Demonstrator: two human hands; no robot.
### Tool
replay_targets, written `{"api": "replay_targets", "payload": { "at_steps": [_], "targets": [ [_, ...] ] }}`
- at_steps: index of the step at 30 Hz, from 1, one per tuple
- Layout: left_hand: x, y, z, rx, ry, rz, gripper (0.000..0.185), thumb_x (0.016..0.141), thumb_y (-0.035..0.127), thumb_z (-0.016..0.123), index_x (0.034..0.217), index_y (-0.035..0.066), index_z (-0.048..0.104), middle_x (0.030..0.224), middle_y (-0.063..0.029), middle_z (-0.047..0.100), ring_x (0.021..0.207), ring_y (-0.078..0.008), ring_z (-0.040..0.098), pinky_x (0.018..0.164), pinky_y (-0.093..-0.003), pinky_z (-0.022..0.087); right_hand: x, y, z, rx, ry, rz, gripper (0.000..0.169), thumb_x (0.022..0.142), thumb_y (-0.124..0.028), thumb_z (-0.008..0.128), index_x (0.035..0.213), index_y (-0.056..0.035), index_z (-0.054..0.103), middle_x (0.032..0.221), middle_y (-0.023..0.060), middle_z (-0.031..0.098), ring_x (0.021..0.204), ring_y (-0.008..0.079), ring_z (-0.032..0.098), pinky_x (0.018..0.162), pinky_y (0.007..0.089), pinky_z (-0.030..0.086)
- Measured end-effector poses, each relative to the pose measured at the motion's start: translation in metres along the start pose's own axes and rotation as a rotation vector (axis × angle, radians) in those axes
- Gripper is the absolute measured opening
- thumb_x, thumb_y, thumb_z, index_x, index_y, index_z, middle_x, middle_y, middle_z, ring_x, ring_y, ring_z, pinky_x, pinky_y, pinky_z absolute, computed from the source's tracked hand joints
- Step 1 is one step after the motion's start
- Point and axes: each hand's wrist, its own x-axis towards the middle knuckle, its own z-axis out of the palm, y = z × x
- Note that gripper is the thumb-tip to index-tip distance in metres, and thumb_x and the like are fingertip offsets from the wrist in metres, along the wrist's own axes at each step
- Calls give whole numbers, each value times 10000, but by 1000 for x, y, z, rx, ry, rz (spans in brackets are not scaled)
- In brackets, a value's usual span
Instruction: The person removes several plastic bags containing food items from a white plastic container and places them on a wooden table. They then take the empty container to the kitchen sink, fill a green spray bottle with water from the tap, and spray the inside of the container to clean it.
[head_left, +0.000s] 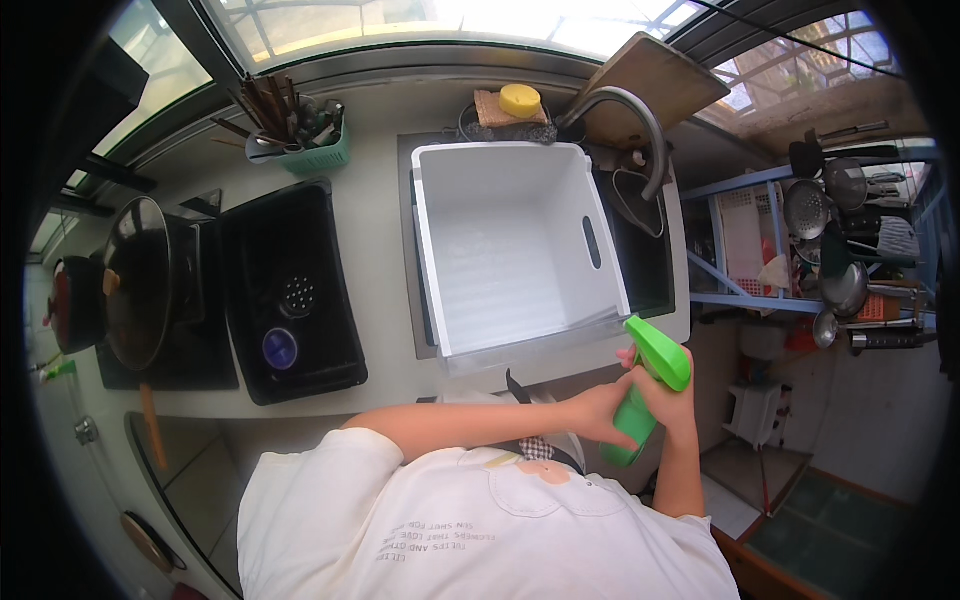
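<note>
A green spray bottle (636, 412) is held upright-to-tilted between both hands, in front of the counter's right part. My right hand (671, 397) wraps its neck just under the bright green trigger head. Lower down, my left hand (600, 411) grips the bottle's body, its arm reaching across my front. The nozzle points toward the near right corner of a white plastic refrigerator drawer (502, 232). This drawer rests over the sink (652, 277), its open side facing me, with an oval handle slot on the right and a clear front panel (532, 345).
Behind the drawer are a yellow sponge (520, 100), a curved faucet (652, 127) and a wooden cutting board (652, 82). To the left lie a black tray (277, 225), a glass-lidded pan (139, 277) and a green utensil basket (319, 154). Ladles and strainers (808, 210) hang at right.
</note>
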Motion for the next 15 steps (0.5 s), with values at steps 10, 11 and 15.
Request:
{"api": "replay_targets", "payload": {
  "at_steps": [10,11,15],
  "targets": [
    [4,-4,6,-4,138,-190,747,564,382,819,1123,5,497,975,-183,655,884,-346,644,779,-405,518,15,-6,29,-143,237,60,334,657,31,534,973,26,642,826,84,665,705,109,581,682,250,483],
    [6,-3,5,-7,140,-191,771,547,376,819,1128,-3,482,959,-194,657,868,-358,648,773,-414,523,15,-7,30,-141,267,87,326,655,27,536,964,25,641,813,88,660,693,114,580,674,252,482],
    [8,1,-1,-33,153,-189,672,544,331,808,1068,12,534,918,-183,665,849,-354,650,760,-417,523,20,-12,34,-162,341,95,267,659,10,549,911,21,638,758,99,644,658,135,593,638,265,479]
  ]
}}
